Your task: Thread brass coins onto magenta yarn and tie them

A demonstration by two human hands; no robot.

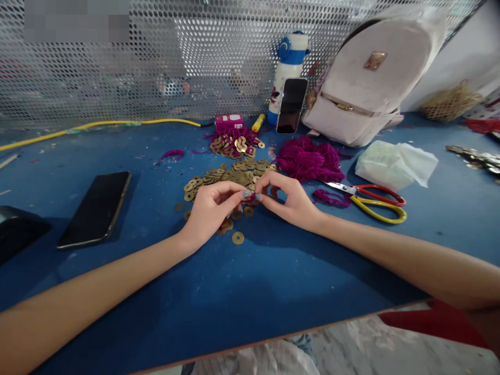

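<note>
Our small magenta thread piece [253, 197] sits pinched where the fingertips of both hands meet, just on the near side of the pile of round brass coins with holes [234, 176] on the blue table [250, 281]. Fingers cover most of it, so we cannot tell whether a coin is strung on it. Our left hand [209, 208] and right hand [291, 200] are nearly closed, thumb and forefinger nipping the piece. A few loose brass coins [238, 238] lie under the left hand.

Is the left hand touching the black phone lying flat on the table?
Apart. The head view shows bare blue table between left hand and phone.
</note>
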